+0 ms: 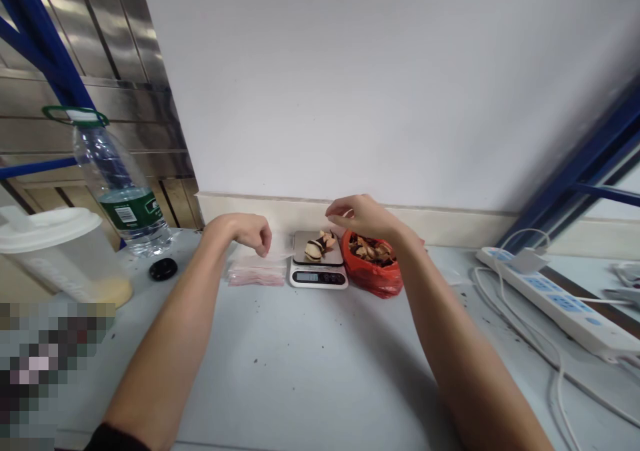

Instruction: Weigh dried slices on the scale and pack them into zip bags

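Observation:
My left hand (251, 231) is closed, knuckles up, with its fingertips pinched on a clear plastic bag (280, 245) above a stack of flat zip bags (256, 277) with pinkish edges. Beside the stack stands a small white digital scale (319, 277); its display is lit, but I cannot read the digits. Several dried brown-and-cream slices (320, 245) lie on its metal plate. My right hand (361, 215) hovers over the back of the scale and a red plastic bag (375, 279), fingers bent and apart, nothing visible in them. Dried pieces (371, 249) fill the open red bag.
At left stand a large water bottle (133, 207), a lidded plastic cup (65, 257) and a black round cap (163, 269). A white power strip (555, 297) with cables lies at right. Dark crumbs dot the table (300, 351); a wall (350, 91) rises behind.

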Motion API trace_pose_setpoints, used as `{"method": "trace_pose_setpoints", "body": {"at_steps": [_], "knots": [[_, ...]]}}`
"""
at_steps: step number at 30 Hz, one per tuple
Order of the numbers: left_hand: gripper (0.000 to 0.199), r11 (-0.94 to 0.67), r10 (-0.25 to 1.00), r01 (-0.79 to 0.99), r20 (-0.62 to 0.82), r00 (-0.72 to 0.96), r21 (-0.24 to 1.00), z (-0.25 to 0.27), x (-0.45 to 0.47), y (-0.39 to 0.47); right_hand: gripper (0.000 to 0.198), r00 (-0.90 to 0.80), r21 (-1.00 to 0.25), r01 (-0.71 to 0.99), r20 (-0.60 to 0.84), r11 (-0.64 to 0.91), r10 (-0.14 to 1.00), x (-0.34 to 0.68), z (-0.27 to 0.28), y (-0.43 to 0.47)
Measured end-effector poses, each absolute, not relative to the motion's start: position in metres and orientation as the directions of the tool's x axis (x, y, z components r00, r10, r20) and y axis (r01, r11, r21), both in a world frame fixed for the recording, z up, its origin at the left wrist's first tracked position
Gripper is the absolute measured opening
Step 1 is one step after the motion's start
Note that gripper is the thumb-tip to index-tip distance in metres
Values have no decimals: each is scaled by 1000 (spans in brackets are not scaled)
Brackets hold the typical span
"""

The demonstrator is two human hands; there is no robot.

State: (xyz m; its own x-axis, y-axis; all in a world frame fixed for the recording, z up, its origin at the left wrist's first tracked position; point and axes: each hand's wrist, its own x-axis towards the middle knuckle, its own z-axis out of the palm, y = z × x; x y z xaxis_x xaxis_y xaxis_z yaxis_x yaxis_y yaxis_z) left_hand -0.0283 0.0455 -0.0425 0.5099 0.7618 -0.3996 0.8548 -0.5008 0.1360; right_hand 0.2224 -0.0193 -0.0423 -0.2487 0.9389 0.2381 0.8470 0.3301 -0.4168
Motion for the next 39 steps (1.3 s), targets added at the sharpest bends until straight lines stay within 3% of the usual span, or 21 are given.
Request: {"method": "trace_pose_setpoints", "body": {"at_steps": [4, 10, 16, 22, 31, 39], "knots": [[20, -518, 745, 835, -382, 547, 184, -31, -25, 35, 18, -294, -427, 841, 156, 333, 943, 216, -41, -22], [19, -476, 763, 871, -438, 476, 118, -42, -22, 43, 21, -296, -440, 851, 52, 289, 954, 216, -43, -21], [19, -427, 750, 898, -514, 417, 105, -55, -26, 54, 32, -251, -326, 912, 35, 248, 967, 214, -59, -7], [29, -442, 730, 881, -505, 461, 167, -50, -27, 50, 37, -211, -276, 939, 6, 204, 978, 204, -79, 9], [32, -399, 741, 906, -532, 410, 143, -58, -31, 59, 30, -255, -309, 917, 31, 252, 967, 210, -76, 11], [24, -387, 736, 910, -543, 403, 151, -65, -29, 59, 22, -193, -385, 882, 230, 271, 954, 220, -54, -2]]}}
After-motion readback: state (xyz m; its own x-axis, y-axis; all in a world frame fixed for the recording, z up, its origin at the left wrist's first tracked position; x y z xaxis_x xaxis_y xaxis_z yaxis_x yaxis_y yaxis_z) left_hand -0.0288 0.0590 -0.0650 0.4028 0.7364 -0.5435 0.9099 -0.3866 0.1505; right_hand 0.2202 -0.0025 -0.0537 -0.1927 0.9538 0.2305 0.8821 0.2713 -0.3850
